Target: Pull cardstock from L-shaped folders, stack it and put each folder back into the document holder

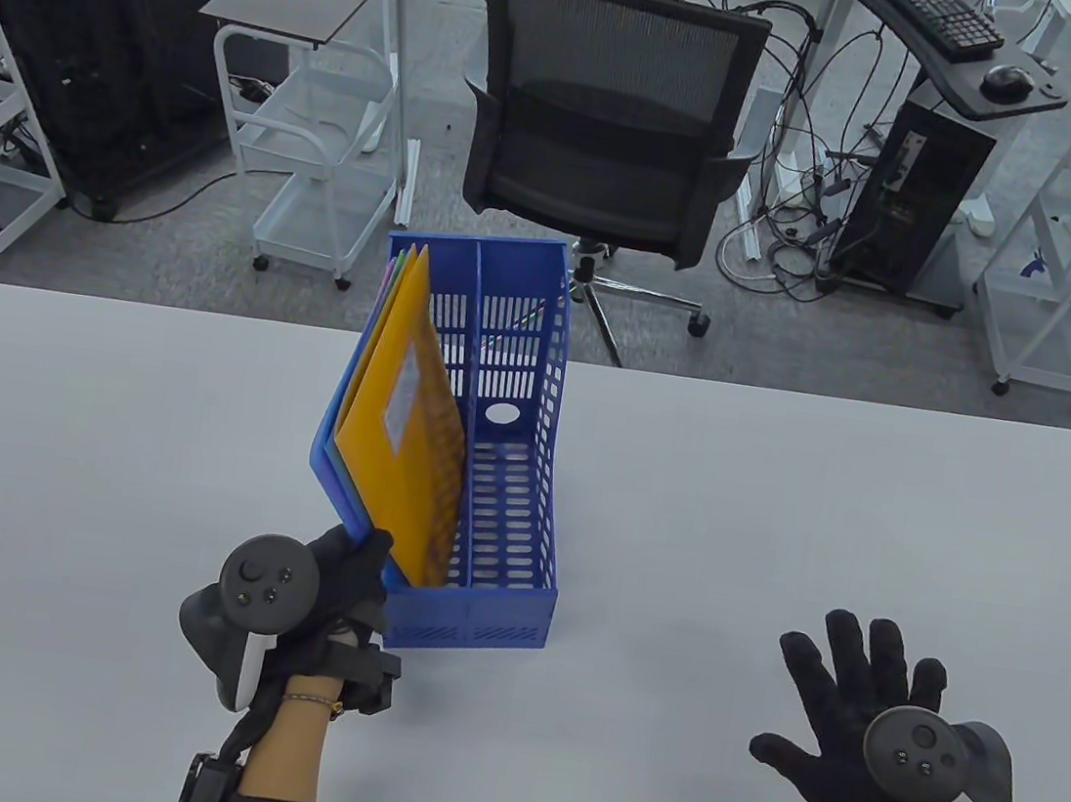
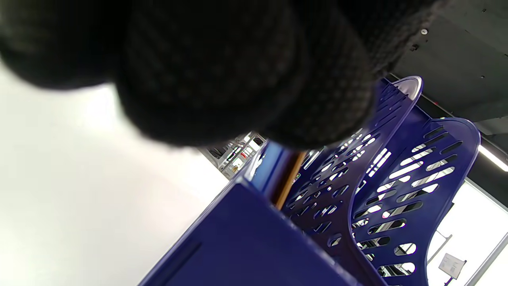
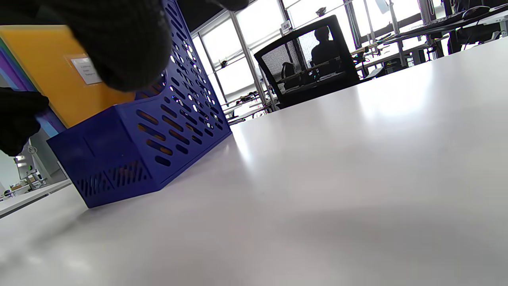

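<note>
The blue document holder (image 1: 506, 476) is standing on the white desk (image 1: 777, 512), its long axis running away from the person, its two slots open upward. The folders (image 1: 403, 433) are sitting in the left slot, leaning over the left wall, with an orange one facing the divider and green, purple and blue edges showing behind it. The right slot is holding no folder that can be seen.

The left hand (image 1: 344, 583) is reaching at the holder's near left corner, its fingers curling around the near lower edge of the blue outer folder; the left wrist view is mostly blocked by glove, so the grip itself is probably a pinch rather than a firm hold. The right hand (image 1: 858, 719) is resting flat on the desk, fingers spread wide and holding nothing, well apart from the holder on its right side.

The folders are lying directly ahead of the left hand, which is by far the nearer one, and their long edges are slanting up and away from it. Drawing one out would likely mean pulling toward the person and upward along that slant, with the right hand free to take the cardstock, none of which is stacked yet.
</note>
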{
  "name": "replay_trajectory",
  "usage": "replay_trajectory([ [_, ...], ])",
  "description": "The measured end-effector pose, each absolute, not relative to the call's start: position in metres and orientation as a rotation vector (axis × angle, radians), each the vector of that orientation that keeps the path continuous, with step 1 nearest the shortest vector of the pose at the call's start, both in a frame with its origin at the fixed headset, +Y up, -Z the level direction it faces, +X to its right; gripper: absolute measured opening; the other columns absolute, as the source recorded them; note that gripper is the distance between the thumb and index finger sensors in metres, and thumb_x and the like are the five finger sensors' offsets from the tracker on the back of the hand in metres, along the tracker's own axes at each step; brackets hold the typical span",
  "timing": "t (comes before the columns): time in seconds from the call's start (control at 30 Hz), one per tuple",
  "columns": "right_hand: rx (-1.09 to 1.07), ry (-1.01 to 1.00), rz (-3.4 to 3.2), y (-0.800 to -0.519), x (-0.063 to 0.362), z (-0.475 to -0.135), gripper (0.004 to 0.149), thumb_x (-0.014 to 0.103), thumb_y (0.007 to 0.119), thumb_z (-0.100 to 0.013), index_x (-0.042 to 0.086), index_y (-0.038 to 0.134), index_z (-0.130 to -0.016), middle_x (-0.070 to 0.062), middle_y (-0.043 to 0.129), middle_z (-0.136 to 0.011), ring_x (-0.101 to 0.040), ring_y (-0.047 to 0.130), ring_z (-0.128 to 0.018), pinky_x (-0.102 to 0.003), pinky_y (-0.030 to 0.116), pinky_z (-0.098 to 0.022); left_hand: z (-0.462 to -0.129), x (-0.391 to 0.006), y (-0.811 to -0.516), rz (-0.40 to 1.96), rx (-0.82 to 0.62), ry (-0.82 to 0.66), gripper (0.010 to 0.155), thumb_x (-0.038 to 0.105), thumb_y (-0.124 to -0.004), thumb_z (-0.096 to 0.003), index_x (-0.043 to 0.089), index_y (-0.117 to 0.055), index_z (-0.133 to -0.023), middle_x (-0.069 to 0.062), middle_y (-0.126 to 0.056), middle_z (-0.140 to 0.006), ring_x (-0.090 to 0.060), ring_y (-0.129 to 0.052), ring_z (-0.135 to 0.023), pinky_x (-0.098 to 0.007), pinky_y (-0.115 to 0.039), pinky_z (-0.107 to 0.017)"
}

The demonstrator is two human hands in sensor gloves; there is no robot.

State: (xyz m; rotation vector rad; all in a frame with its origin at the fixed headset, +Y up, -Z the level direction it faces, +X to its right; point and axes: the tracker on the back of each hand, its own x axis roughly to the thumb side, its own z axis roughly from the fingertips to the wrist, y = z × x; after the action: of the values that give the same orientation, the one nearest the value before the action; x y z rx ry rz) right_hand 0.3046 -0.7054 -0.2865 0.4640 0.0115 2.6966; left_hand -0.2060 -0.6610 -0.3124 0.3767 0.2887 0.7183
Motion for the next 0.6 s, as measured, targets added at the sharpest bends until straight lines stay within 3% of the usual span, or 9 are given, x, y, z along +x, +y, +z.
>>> replay_trajectory([
  [0.6, 0.459, 0.003, 2.700, -0.706, 0.306, -0.286, 0.089, 0.061, 0.082, -0.044, 0.028, 0.032, -0.110, -0.017, 0.008, -0.119, -0.046, -0.004, -0.100, -0.073, -0.006, -0.059, -0.293, -0.225, -0.654, 0.844, 0.443, 0.236, 0.044, 0.048, -0.085, -0.0474, 0.019, -0.096, -0.078, 0.002, -0.113, -0.040, -0.014, -0.116, -0.023, -0.039, -0.099, -0.025],
])
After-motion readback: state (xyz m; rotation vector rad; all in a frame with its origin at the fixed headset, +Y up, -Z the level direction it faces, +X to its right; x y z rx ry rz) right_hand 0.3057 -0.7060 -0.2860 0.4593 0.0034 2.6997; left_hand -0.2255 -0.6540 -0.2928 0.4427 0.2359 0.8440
